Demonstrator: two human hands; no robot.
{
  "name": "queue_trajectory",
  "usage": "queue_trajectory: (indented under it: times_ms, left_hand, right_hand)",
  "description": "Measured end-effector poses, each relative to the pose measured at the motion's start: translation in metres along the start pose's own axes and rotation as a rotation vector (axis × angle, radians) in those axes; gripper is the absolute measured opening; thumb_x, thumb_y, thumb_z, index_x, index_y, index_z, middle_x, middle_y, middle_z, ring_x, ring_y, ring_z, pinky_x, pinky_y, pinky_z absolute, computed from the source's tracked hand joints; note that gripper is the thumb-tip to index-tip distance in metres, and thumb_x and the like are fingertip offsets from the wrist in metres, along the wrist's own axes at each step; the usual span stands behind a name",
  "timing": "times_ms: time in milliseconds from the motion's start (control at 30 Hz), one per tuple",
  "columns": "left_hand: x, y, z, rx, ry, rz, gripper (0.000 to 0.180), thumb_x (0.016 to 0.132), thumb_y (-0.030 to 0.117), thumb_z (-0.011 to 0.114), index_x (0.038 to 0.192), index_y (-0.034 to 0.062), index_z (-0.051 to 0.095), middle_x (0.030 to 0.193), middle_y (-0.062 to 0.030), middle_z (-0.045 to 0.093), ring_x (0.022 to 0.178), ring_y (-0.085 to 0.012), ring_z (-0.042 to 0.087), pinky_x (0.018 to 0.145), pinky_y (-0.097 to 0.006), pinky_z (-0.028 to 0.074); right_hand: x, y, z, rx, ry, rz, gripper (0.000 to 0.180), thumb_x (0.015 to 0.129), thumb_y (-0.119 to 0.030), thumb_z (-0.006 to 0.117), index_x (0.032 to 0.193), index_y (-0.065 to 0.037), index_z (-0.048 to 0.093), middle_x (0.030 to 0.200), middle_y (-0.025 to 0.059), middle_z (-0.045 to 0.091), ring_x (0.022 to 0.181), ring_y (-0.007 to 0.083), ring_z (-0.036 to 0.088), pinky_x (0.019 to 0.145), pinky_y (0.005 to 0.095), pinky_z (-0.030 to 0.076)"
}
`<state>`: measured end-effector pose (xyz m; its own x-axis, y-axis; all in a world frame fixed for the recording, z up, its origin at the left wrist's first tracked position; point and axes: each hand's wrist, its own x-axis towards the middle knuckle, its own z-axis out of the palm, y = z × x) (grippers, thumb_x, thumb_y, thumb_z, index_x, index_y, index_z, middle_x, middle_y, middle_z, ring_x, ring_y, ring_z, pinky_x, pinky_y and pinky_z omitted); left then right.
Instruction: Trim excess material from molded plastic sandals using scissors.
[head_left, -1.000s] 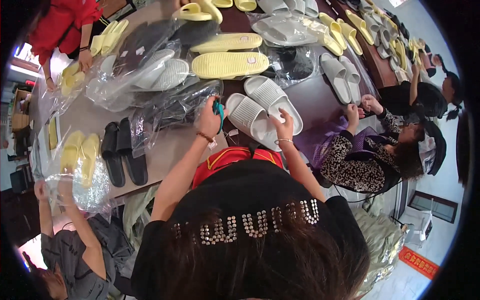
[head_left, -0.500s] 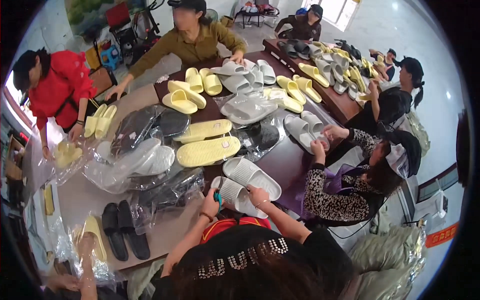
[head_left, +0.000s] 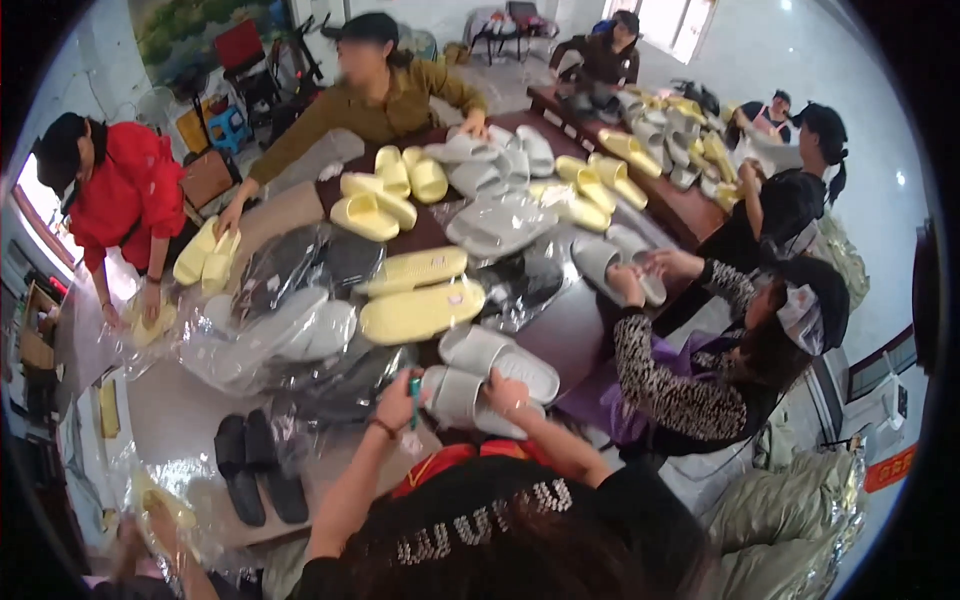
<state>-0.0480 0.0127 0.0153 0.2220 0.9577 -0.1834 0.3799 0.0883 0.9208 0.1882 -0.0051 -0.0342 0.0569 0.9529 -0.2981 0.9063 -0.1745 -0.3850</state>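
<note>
On the left of the worktop (head_left: 185, 405), the black slippers (head_left: 240, 478) lie close to loose clear plastic (head_left: 350, 395), which a passing forearm could snag and drag along. The left hand (head_left: 397, 402) is closed round a teal tool (head_left: 415, 388); a slip to the right could mark the grey slippers (head_left: 517, 368), which lie just beside it by the near edge. The right hand (head_left: 507, 393), fingers bent, rests at the nearer grey slipper; a hard tug could tip it off that edge.

At the near left, a co-worker's arm (head_left: 188, 570) is cut off by the rim. The tool's working end is too blurred to make out, and I cannot tell whether the right hand grips anything.
</note>
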Motion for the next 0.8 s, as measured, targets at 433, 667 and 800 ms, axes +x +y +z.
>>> queue_trajectory:
  times_ms: [433, 667, 800]
  left_hand:
    - [-0.018, 0.008, 0.054, 0.105, -0.093, -0.089, 0.051, 0.067, 0.028, 0.066, 0.107, 0.0024, 0.046, 0.084, -0.0151, 0.057, 0.078, -0.0257, 0.057, 0.068, -0.034, 0.044]
    - [-0.031, -0.033, 0.067, -0.017, -0.066, -0.196, 0.050, 0.067, 0.025, 0.067, 0.106, 0.0024, 0.046, 0.080, -0.0117, 0.056, 0.073, -0.0207, 0.054, 0.066, -0.032, 0.043]
    - [-0.035, -0.002, 0.055, 0.061, -0.021, -0.192, 0.052, 0.068, 0.026, 0.066, 0.109, 0.0024, 0.044, 0.082, -0.0129, 0.056, 0.076, -0.0217, 0.054, 0.067, -0.033, 0.043]
  right_hand:
    - [-0.031, 0.008, -0.052, 0.094, 0.022, -0.078, 0.060, 0.063, -0.060, 0.057, 0.099, -0.014, 0.042, 0.062, 0.0175, 0.058, 0.061, 0.0345, 0.058, 0.053, 0.0431, 0.043]
    - [-0.016, 0.009, -0.022, -0.012, -0.064, -0.082, 0.043, 0.068, -0.042, 0.057, 0.093, -0.009, 0.046, 0.066, 0.0184, 0.058, 0.063, 0.0358, 0.057, 0.054, 0.0444, 0.044]
    - [0.002, -0.004, -0.029, -0.077, 0.044, -0.077, 0.025, 0.072, -0.029, 0.049, 0.079, -0.005, 0.052, 0.067, 0.0198, 0.058, 0.062, 0.0362, 0.057, 0.052, 0.0463, 0.043]
